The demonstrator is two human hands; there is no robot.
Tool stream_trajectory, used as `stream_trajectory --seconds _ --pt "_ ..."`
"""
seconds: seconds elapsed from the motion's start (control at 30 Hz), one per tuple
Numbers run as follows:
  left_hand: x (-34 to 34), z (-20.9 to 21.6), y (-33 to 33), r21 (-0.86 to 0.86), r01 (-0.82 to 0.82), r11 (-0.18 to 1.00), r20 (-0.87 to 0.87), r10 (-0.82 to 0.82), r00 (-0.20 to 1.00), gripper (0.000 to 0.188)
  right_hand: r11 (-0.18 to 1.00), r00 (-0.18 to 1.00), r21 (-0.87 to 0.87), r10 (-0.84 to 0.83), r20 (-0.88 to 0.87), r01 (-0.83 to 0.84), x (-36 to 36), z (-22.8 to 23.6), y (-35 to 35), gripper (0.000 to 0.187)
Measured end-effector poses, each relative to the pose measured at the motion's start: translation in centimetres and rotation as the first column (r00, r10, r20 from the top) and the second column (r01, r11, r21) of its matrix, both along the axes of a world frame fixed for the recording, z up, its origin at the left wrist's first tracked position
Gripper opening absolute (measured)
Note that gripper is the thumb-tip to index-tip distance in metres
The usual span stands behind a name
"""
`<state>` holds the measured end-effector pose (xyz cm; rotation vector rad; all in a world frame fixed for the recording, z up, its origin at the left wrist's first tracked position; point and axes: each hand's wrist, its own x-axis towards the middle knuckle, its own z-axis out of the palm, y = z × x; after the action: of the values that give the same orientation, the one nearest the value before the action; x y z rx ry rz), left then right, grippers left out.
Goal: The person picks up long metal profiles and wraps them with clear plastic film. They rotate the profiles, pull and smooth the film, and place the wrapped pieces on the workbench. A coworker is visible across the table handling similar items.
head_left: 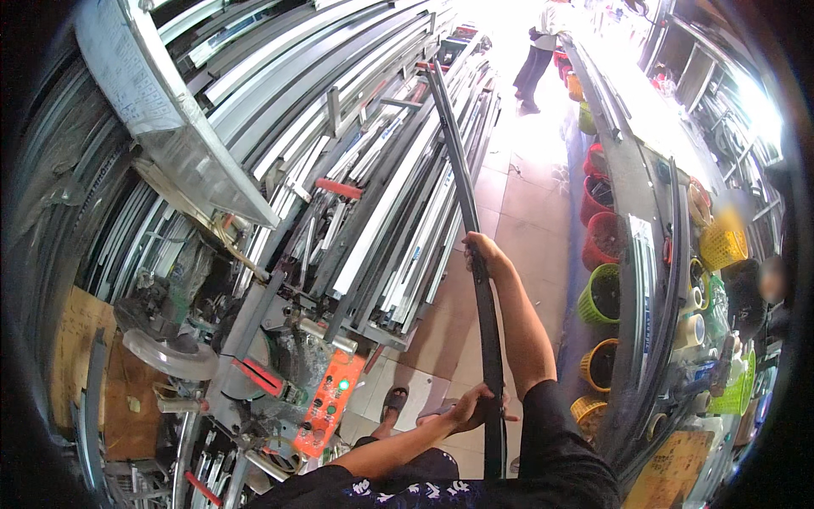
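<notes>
A long dark metal profile (462, 178) runs upright through the middle, from in front of my body away toward the far racks. My right hand (487, 254) is wrapped round it about halfway along, with the arm stretched out. Nearer my body, my left hand (469, 410) grips the same profile from its left side. The far end of the profile passes in front of the stacked bars (398, 204), and I cannot tell whether it touches them.
To my left stands a machine with an orange control panel (329, 405) and a lit green light. Racks of metal bars rise behind it. Along the right, baskets (600, 293) line a long bench (632, 195). A person (541, 55) stands far down the tiled aisle (517, 191); another is at the right edge.
</notes>
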<state>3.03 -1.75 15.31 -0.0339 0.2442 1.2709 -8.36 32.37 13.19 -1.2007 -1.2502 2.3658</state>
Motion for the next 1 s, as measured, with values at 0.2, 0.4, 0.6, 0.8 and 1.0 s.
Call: stream_trajectory --seconds 0.2,0.4,0.6,0.8,1.0 --pt "-1.8 -0.4 0.1 -0.046 -0.055 0.997 -0.076 0.051 0.996 0.02 0.985 0.995 0.175 -0.006 0.101 -0.012 -2.8 -1.5 -0.2 0.029" --pt "-5.8 -0.2 0.0 -0.246 -0.038 0.968 -0.047 0.028 0.999 0.016 0.945 0.998 0.325 0.022 0.056 -0.039 -2.5 0.6 -4.1 0.058" --pt "-14.0 1.4 6.5 -0.032 -0.141 0.989 -0.001 0.141 0.99 0.006 0.983 0.984 0.042 0.175 0.039 -0.176 11.0 5.3 -18.8 0.066" --pt "-13.1 1.3 6.2 0.03 -0.076 0.997 0.116 0.072 0.991 0.006 0.983 0.969 -0.138 0.146 0.2 -0.119 23.5 12.2 -39.9 0.053" --pt "-13.5 -2.3 2.8 0.12 -0.093 0.988 0.103 0.081 0.991 0.003 0.988 0.914 -0.156 0.085 0.396 -0.024 26.9 14.4 -50.9 0.037"
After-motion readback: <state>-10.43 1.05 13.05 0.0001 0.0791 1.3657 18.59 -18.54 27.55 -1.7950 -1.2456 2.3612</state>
